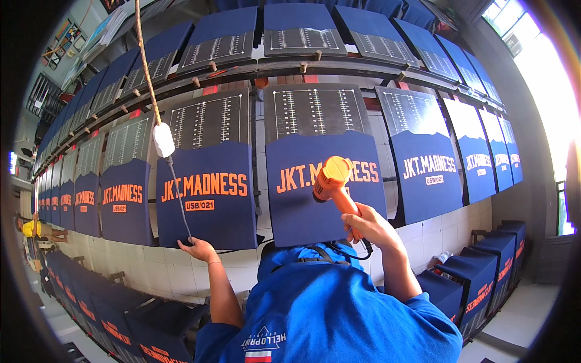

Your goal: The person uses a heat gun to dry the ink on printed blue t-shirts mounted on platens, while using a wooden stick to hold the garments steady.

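Note:
My right hand (376,230) is wrapped round the handle of an orange hair dryer (334,175). The dryer is above a navy shirt (302,221) with orange lettering, spread on a dark printing board (315,109), and it hides part of the print. To the left, my left hand (200,250) is at the lower edge of another navy printed shirt (209,227). A grey power cord (180,199) runs down to its pinched fingers from a white connector (163,140). A black cable continues toward the dryer, partly hidden behind my body.
Further boards with printed navy shirts (124,193) line up on both sides, with another row (302,39) beyond a dark rail (284,65). Behind me are more shirt-covered boards (478,275). A person in yellow (29,228) is at the far left. Bright windows (514,24) are at the right.

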The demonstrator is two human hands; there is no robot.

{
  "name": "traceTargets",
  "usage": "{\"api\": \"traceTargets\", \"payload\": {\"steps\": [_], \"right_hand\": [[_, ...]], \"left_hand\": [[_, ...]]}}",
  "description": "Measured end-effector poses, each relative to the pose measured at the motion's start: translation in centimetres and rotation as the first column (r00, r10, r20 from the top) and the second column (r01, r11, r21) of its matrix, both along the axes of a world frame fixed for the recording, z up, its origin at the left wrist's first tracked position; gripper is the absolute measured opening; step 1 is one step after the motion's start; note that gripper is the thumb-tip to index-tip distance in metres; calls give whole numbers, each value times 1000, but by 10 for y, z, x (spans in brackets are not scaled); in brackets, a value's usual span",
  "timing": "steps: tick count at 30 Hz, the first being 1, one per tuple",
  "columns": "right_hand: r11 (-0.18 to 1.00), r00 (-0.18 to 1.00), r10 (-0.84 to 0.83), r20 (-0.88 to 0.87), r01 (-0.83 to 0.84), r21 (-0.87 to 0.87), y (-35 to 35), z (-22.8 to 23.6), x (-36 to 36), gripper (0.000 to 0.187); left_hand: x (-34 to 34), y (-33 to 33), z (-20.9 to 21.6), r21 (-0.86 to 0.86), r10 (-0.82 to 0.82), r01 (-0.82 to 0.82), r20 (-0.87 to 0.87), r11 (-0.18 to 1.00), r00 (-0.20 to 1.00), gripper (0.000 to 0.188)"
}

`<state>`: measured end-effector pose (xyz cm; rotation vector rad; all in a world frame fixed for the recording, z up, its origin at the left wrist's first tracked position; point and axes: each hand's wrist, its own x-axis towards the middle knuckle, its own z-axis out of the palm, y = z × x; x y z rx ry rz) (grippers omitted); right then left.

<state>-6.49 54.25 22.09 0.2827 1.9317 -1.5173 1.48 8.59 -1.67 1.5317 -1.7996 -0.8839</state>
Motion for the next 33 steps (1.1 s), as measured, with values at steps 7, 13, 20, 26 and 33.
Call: {"api": "traceTargets", "payload": {"steps": [7, 13, 20, 26, 33], "right_hand": [[999, 997, -43, 67, 44, -15, 15, 9, -1, 27], [997, 997, -80, -15, 80, -12, 32, 3, 3, 26], [994, 993, -113, -42, 113, 7, 50, 0, 8, 26], [991, 987, -131, -91, 129, -25, 65, -9, 14, 24], [989, 989, -99, -106, 86, -122, 83, -18, 20, 28]], "left_hand": [[3, -3, -1, -22, -4, 4, -6, 1000, 1000, 56], [-1, 1, 0, 16, -10, 9, 27, 1000, 1000, 55], [4, -4, -3, -7, -53, 54, 80, 999, 995, 55], [0, -6, -4, 5, -39, 39, -12, 999, 999, 51], [16, -18, -22, -28, -33, 31, -91, 999, 995, 52]]}}
